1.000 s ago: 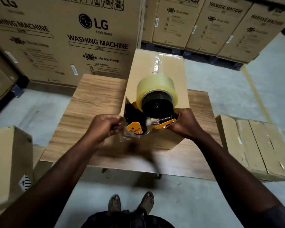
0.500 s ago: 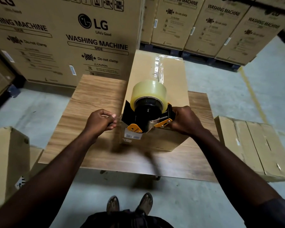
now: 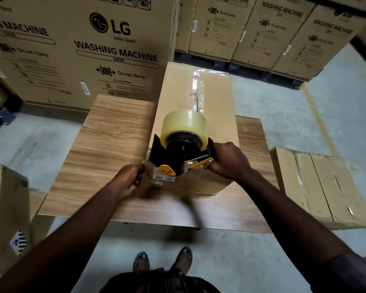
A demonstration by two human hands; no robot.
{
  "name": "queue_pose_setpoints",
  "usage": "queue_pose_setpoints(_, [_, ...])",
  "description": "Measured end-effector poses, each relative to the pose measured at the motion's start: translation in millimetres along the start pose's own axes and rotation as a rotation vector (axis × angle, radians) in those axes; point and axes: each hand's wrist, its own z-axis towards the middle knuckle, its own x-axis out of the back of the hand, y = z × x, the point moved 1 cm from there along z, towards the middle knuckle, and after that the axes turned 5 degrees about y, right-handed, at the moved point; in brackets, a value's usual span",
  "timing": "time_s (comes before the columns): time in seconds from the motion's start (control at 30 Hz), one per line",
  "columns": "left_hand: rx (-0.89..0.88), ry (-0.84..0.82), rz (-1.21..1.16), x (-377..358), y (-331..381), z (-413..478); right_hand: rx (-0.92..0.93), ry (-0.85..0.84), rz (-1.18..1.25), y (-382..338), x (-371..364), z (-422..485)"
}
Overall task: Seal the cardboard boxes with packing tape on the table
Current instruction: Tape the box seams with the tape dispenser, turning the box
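A long cardboard box (image 3: 217, 96) lies lengthwise on the wooden table (image 3: 106, 142), with a strip of clear tape (image 3: 197, 92) along its top seam. A black and orange tape dispenser (image 3: 183, 154) carrying a roll of clear tape sits at the box's near top edge. My right hand (image 3: 228, 160) grips the dispenser from its right side. My left hand (image 3: 128, 179) has curled fingers at the box's near left corner, against the front face; whether it pinches the tape end there is hidden.
Large washing machine cartons (image 3: 78, 49) stand right behind the table, with more (image 3: 273, 32) on pallets at the back right. A flat taped box (image 3: 323, 187) lies on the floor to the right, another carton (image 3: 6, 208) at the left. My feet (image 3: 163, 261) are below the table's near edge.
The dispenser has dropped from above the box's near end down onto its near top edge. My left hand has slid down the left of the front face.
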Motion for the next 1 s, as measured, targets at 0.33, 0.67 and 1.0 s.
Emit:
queue_pose_setpoints(0.33, [-0.240,0.100,-0.072,3,0,0,-0.072,-0.041,0.137,1,3,-1])
queue_pose_setpoints(0.67, [-0.705,0.136,0.156,-11,24,-25,-0.104,-0.238,0.245,-4,15,5])
queue_pose_setpoints(1.0, [-0.901,0.258,0.361,-12,24,-33,-0.119,-0.187,0.212,65,36,-39])
